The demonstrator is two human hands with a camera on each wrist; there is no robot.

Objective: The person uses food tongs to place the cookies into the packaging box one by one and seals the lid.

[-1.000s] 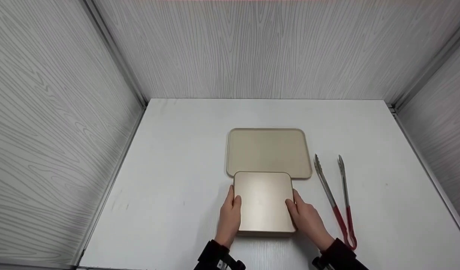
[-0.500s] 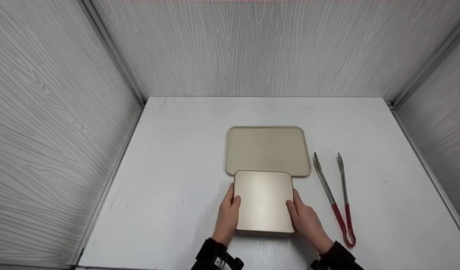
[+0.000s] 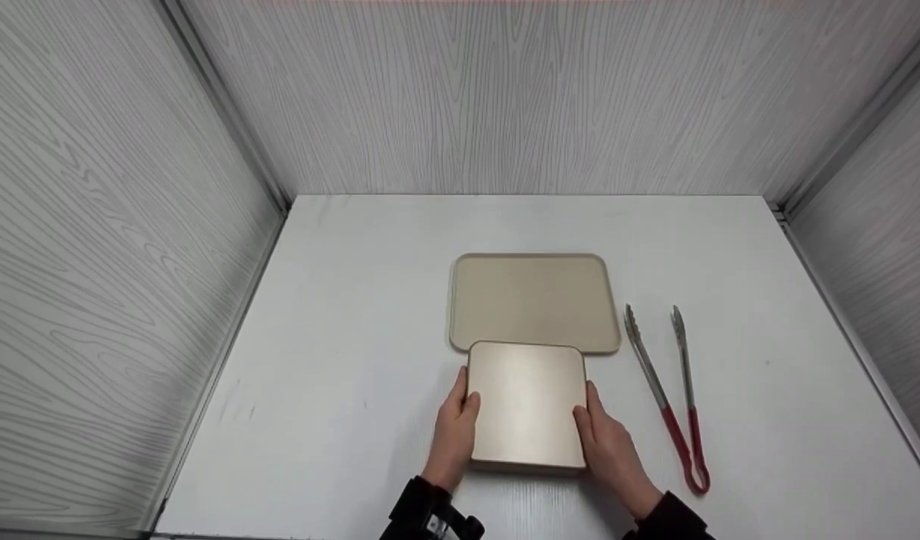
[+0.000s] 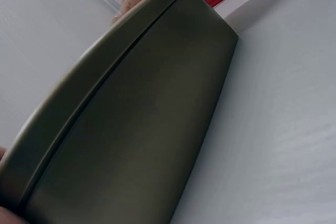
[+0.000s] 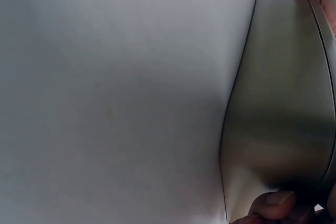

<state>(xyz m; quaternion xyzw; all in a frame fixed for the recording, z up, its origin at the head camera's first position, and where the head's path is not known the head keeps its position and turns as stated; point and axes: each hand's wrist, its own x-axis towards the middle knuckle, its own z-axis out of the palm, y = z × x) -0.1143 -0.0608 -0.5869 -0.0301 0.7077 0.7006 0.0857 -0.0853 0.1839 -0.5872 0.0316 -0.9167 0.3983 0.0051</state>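
Observation:
A gold metal tin (image 3: 527, 405) with rounded corners stands at the front of the white table, its lid on. My left hand (image 3: 451, 439) grips its left side, thumb at the top edge and fingers along the wall. On the opposite side my right hand (image 3: 614, 454) holds it the same way. A dark seam between the lid (image 4: 100, 61) and the tin's body shows in the left wrist view. In the right wrist view, fingertips (image 5: 275, 203) press the wall near a corner. What is inside the tin is hidden.
Just behind the tin lies a flat beige tray (image 3: 535, 300), its front edge partly covered in the head view. Metal tongs with red handles (image 3: 677, 439) lie spread to the right, near the right hand. Wood-grain panels (image 3: 460, 97) wall the table in.
The head view has shifted very slightly. Both hands keep their hold on the tin, the right thumb a little lower on the edge; tray and tongs lie as before.

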